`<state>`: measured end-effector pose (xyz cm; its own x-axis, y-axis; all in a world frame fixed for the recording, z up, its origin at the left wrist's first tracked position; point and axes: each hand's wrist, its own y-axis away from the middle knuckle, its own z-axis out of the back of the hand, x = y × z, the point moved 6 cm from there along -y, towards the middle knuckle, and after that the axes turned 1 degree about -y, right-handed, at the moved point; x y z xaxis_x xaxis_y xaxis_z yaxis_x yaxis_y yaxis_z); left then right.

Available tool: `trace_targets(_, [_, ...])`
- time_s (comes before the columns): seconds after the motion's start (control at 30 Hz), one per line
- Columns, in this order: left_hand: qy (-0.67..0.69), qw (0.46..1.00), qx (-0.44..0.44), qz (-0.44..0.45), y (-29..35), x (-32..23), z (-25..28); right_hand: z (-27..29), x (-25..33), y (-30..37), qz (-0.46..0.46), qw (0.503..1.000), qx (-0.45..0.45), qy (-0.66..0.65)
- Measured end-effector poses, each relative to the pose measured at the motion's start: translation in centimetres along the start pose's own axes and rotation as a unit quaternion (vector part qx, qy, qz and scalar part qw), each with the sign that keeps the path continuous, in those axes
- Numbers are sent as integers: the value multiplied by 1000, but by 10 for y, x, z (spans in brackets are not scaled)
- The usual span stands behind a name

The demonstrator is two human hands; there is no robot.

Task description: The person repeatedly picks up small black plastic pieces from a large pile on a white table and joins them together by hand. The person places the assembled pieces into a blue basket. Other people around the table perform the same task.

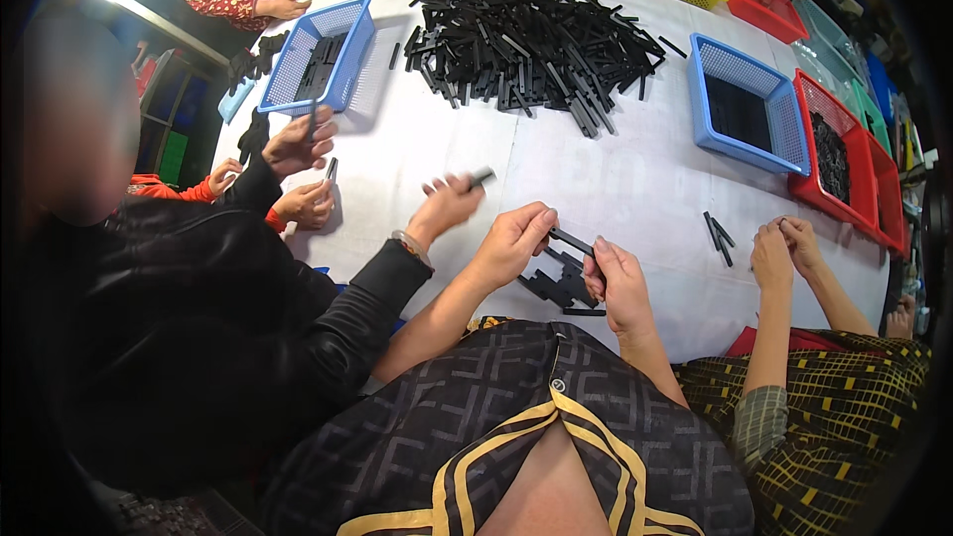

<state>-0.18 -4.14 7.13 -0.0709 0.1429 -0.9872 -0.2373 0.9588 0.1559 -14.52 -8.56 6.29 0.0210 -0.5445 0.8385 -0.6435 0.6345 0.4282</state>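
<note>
Between my two hands is a slim black bar [573,242], held at both ends above the white table. My left hand [514,242] pinches its left end with thumb and fingers. The right end sits in my right hand [619,283], the thumb lying along it and the fingers curled beneath. Under the bar, close to my body, several black strips and flat black pieces [562,284] lie in a small heap. Part of that heap is hidden behind my hands and the bar.
A large pile of black bars [536,35] covers the table's far middle. Blue baskets [703,124] [362,25] stand either side, red baskets [812,89] at right. A dark-sleeved co-worker's hand [449,206] reaches close on my left; another co-worker's hands [774,250] are at right.
</note>
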Motion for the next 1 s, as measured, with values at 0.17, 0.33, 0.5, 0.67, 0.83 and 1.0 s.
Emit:
trace_targets(0.17, [-26, 999, 14, 19, -4, -5, 1, -2, 11, 1, 63, 993, -8, 104])
trace_targets(0.33, [69, 994, 14, 84, -3, -10, -7, 5, 13, 1, 53, 996, -9, 76])
trace_targets(0.5, [7, 1000, 8, 26, -10, -8, -6, 8, 14, 1, 45, 997, -1, 67])
trace_targets(0.67, [-34, 999, 10, 3, -11, -19, -7, 3, 11, -8, 10, 996, 11, 88])
trace_targets(0.83, [-66, 997, 21, 47, -7, -39, -9, -7, 16, -12, 59, 988, 1, 139])
trace_targets(1.0, [-64, 998, 7, -28, -8, -36, 4, -4, 21, -3, 40, 991, 19, 125])
